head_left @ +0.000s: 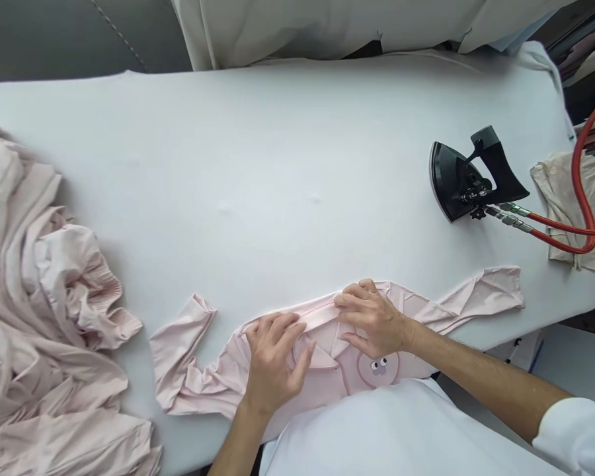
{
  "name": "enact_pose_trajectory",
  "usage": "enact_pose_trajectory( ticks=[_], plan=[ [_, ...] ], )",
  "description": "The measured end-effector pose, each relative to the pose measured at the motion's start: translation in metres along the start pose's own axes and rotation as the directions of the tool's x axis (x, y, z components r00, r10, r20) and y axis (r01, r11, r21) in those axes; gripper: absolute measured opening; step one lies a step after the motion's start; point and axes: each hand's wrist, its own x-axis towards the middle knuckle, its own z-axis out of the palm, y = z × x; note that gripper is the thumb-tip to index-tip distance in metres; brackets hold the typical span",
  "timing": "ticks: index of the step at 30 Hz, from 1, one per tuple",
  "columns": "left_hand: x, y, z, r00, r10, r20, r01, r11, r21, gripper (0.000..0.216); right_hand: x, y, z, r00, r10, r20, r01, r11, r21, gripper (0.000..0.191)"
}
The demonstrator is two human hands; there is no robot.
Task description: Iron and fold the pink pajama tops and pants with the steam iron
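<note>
A pale pink child's shirt [441,307] with a small cartoon face print lies along the near edge of the white ironing table [277,165], sleeves spread to both sides. My left hand [272,360] lies on the shirt's collar, fingers curled and pressed on the fabric beside the collar flap. My right hand [371,318] rests just to the right of it, fingertips pinching the folded collar edge. The two hands almost touch over the collar.
A black steam iron [469,175] stands at the right of the table with red hoses [570,231] running off the right edge. A heap of crumpled pink garments [44,317] fills the left end. A beige cloth [585,205] lies at the far right.
</note>
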Motion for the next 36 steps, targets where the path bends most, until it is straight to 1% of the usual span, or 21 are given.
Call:
enact_pose_trajectory(
  ticks=[3, 5, 9, 11, 14, 16, 18, 19, 21, 22, 23, 24, 25, 27, 28, 29, 30, 31, 33, 34, 36],
  plan=[
    [-0.009, -0.005, 0.006, 0.988, -0.107, -0.116, 0.097, 0.991, -0.090, 0.022, 0.000, -0.001, 0.008, 0.993, 0.111, -0.029, -0.111, 0.994, 0.012, 0.016],
    [-0.009, -0.008, 0.010, 0.977, -0.157, -0.143, 0.143, 0.985, -0.100, 0.024, 0.004, 0.000, 0.012, 0.989, 0.140, -0.044, -0.141, 0.990, 0.000, 0.018],
    [-0.006, -0.009, 0.010, 0.978, -0.167, -0.125, 0.150, 0.979, -0.137, 0.023, 0.007, 0.000, 0.012, 0.988, 0.128, -0.090, -0.127, 0.992, 0.022, 0.016],
    [-0.006, -0.008, 0.008, 0.972, -0.209, -0.111, 0.189, 0.967, -0.170, 0.021, 0.006, 0.000, 0.012, 0.979, 0.164, -0.117, -0.164, 0.986, 0.013, 0.012],
    [-0.006, -0.008, 0.008, 0.944, -0.303, -0.128, 0.286, 0.949, -0.136, 0.015, 0.005, 0.001, 0.015, 0.959, 0.250, -0.133, -0.255, 0.967, -0.021, 0.010],
    [-0.004, -0.010, 0.008, 0.931, -0.338, -0.137, 0.324, 0.939, -0.115, 0.012, 0.006, 0.003, 0.017, 0.954, 0.281, -0.107, -0.284, 0.959, -0.017, 0.011],
    [0.000, -0.014, 0.008, 0.917, -0.381, -0.118, 0.363, 0.920, -0.149, 0.013, 0.009, 0.008, 0.018, 0.951, 0.300, -0.079, -0.299, 0.954, 0.017, 0.011],
    [0.003, -0.016, 0.008, 0.902, -0.418, -0.104, 0.398, 0.901, -0.170, 0.015, 0.011, 0.010, 0.017, 0.944, 0.321, -0.075, -0.319, 0.947, 0.044, 0.011],
    [0.011, -0.019, 0.005, 0.867, -0.485, -0.113, 0.463, 0.869, -0.174, 0.018, 0.015, 0.015, 0.014, 0.914, 0.395, -0.090, -0.385, 0.917, 0.107, 0.012],
    [0.015, -0.019, 0.004, 0.860, -0.489, -0.146, 0.470, 0.870, -0.146, 0.020, 0.018, 0.017, 0.011, 0.895, 0.432, -0.114, -0.417, 0.899, 0.131, 0.013],
    [0.019, -0.019, 0.002, 0.871, -0.457, -0.183, 0.446, 0.890, -0.098, 0.023, 0.021, 0.018, 0.008, 0.882, 0.450, -0.140, -0.431, 0.891, 0.144, 0.013],
    [0.022, -0.018, 0.001, 0.897, -0.391, -0.205, 0.393, 0.919, -0.033, 0.026, 0.024, 0.019, 0.004, 0.885, 0.439, -0.154, -0.420, 0.896, 0.142, 0.014],
    [0.024, -0.016, 0.000, 0.929, -0.309, -0.203, 0.324, 0.945, 0.043, 0.032, 0.027, 0.018, 0.001, 0.905, 0.398, -0.153, -0.382, 0.916, 0.123, 0.019],
    [0.028, -0.015, 0.000, 0.976, -0.172, -0.133, 0.194, 0.964, 0.179, 0.042, 0.032, 0.018, -0.003, 0.957, 0.273, -0.096, -0.269, 0.962, 0.049, 0.029],
    [0.029, -0.015, 0.001, 0.987, -0.139, -0.079, 0.153, 0.964, 0.216, 0.038, 0.034, 0.018, -0.003, 0.973, 0.223, -0.061, -0.223, 0.975, 0.011, 0.025],
    [0.030, -0.016, 0.002, 0.991, -0.128, -0.031, 0.132, 0.965, 0.228, 0.029, 0.036, 0.019, -0.002, 0.980, 0.197, -0.041, -0.198, 0.980, -0.019, 0.016],
    [0.031, -0.018, 0.003, 0.991, -0.132, 0.006, 0.127, 0.969, 0.213, 0.019, 0.038, 0.021, -0.001, 0.980, 0.194, -0.038, -0.195, 0.980, -0.033, 0.006],
    [0.033, -0.020, 0.003, 0.989, -0.143, 0.039, 0.134, 0.975, 0.180, 0.016, 0.039, 0.023, 0.000, 0.978, 0.204, -0.046, -0.206, 0.978, -0.031, 0.003],
    [0.037, -0.026, 0.000, 0.978, -0.174, 0.111, 0.162, 0.981, 0.111, 0.028, 0.042, 0.029, 0.000, 0.974, 0.223, -0.042, -0.222, 0.975, 0.009, 0.012],
    [0.040, -0.028, -0.003, 0.972, -0.187, 0.144, 0.176, 0.980, 0.089, 0.032, 0.043, 0.032, -0.001, 0.975, 0.219, -0.021, -0.218, 0.975, 0.035, 0.015],
    [0.046, -0.031, -0.012, 0.957, -0.217, 0.192, 0.213, 0.976, 0.040, 0.033, 0.045, 0.037, -0.008, 0.979, 0.204, 0.029, -0.206, 0.975, 0.089, 0.020]
  ],
)
